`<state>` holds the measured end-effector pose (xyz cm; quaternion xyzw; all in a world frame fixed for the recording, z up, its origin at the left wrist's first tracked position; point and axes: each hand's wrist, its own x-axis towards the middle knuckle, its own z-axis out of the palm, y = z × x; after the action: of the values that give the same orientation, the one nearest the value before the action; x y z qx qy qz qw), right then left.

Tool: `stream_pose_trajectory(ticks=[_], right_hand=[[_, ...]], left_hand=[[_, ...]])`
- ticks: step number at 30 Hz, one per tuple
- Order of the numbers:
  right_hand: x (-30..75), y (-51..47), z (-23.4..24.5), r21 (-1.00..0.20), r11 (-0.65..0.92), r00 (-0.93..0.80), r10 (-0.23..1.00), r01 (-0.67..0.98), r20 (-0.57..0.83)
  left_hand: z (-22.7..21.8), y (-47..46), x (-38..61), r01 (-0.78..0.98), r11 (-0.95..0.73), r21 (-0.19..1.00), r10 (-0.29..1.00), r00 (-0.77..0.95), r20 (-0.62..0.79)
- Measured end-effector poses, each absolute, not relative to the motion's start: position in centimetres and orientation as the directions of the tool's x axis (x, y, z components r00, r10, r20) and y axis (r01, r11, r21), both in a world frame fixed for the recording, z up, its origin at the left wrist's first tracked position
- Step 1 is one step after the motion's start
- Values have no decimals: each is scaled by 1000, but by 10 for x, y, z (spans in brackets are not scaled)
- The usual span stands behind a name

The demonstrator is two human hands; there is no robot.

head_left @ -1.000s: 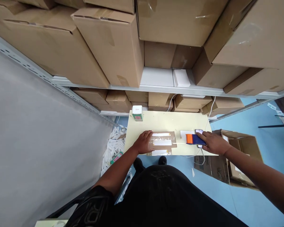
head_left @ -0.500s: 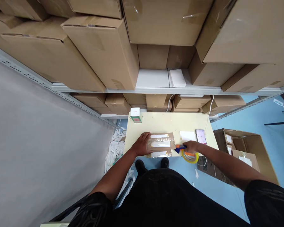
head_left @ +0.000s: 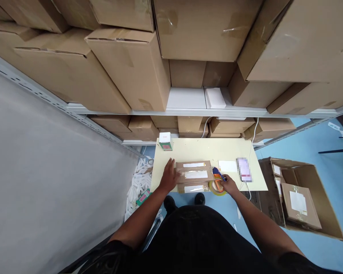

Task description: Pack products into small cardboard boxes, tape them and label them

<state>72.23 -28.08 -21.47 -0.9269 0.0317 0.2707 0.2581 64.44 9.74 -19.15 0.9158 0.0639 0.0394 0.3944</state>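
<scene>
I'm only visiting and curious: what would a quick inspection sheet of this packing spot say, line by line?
Surface: small pale yellow table set against shelving.
Job's things: brown parcel with white labels, by the near edge; orange and blue tape dispenser at its right end.
Clutter: white card, phone, small white-and-green box at the far left corner.
Hands: left hand open against the parcel's left end; right hand grips the tape dispenser.
Cables: white cable drops from the phone over the table's edge.
Surroundings: stacked cartons on shelves; open box on the floor, right; paper scraps on the floor, left.
</scene>
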Motion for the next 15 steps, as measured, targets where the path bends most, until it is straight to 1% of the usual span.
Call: stream_pose_trajectory(ticks=[1, 2, 3, 5, 7, 9, 10, 11, 12, 14, 15], right_hand=[[728, -275, -218, -455, -872, 861, 84, -180, -502], [734, -271, -221, -448, -878, 869, 85, -165, -487], [738, -268, -223, -436, -887, 877, 85, -149, -472], [743, -268, -225, -401, -907, 890, 74, -128, -450], [742, -269, -222, -354, -929, 910, 47, -112, -412], [737, -267, -215, -323, -944, 954, 34, -67, -298], [735, -263, -210, -338, -941, 973, 52, -28, -226], [732, -257, -204, -377, -926, 982, 84, 14, -169], [729, -249, -198, -438, -898, 982, 123, 48, -145], [722, -227, -184, -560, -825, 955, 225, 81, -193], [719, -215, -177, -592, -801, 935, 269, 83, -233]], left_hand=[[-193, 96, 644, 188, -641, 744, 241, 970, -38], [-195, 95, 644, 270, -593, 759, 290, 950, -112], [-195, 94, 644, 326, -549, 770, 295, 937, -187], [-193, 94, 643, 360, -497, 790, 224, 932, -283], [-188, 95, 641, 339, -483, 807, 163, 941, -297], [-182, 95, 640, 324, -475, 818, 157, 946, -283], [-179, 95, 640, 322, -468, 823, 156, 947, -281], [-177, 95, 640, 322, -460, 828, 152, 947, -285], [-175, 94, 639, 324, -455, 830, 145, 946, -289], [-170, 91, 637, 329, -467, 821, 149, 944, -294], [-167, 90, 635, 336, -484, 808, 170, 942, -290]])
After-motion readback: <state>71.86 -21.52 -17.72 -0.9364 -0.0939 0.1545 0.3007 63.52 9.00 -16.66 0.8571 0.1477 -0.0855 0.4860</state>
